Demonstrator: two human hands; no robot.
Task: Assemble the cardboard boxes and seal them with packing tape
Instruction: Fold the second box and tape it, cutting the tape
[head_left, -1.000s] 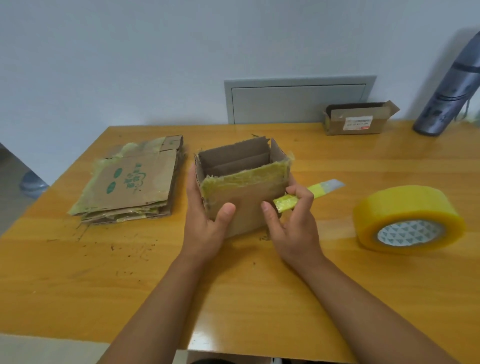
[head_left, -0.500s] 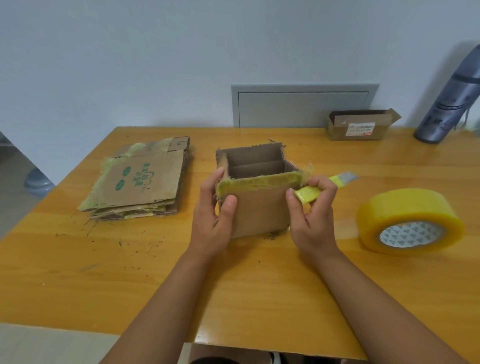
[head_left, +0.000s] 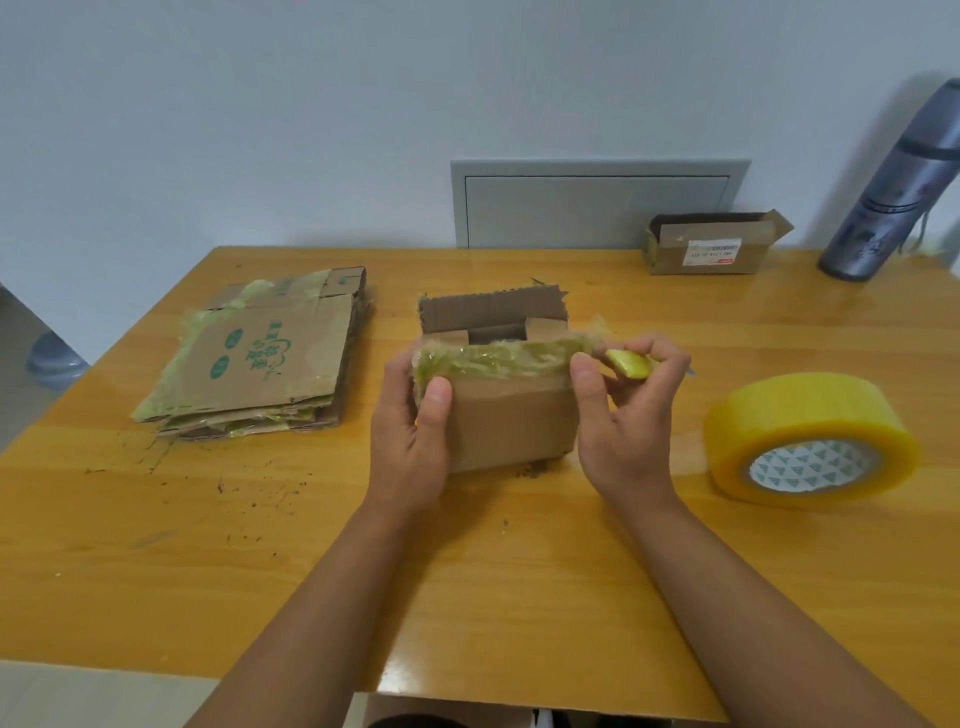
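Two hands hold one small cardboard box (head_left: 511, 410) in the middle of the desk (head_left: 208, 545). Everything else is placed around that box. Far to the left of the box lies a pile of flat boxes (head_left: 265, 358) with green print and old tape on them. The left hand (head_left: 413, 426) grips the left side of the box, thumb on the front and fingers curled round the side. The box sits on the desk with its top open, and the back flap (head_left: 491, 309) stands up. Crinkly old yellow tape (head_left: 498, 358) runs along the front top edge. The right hand (head_left: 626, 415) is at the right side of the box, thumb touching the front corner, fingers curled round a yellow cutter (head_left: 629, 362). To the right of the box, well apart, lies a big roll of yellow tape (head_left: 810, 436). Behind the box and to the right, by the wall, sit a small open box with a label (head_left: 711, 244) and a grey bottle (head_left: 893, 192).
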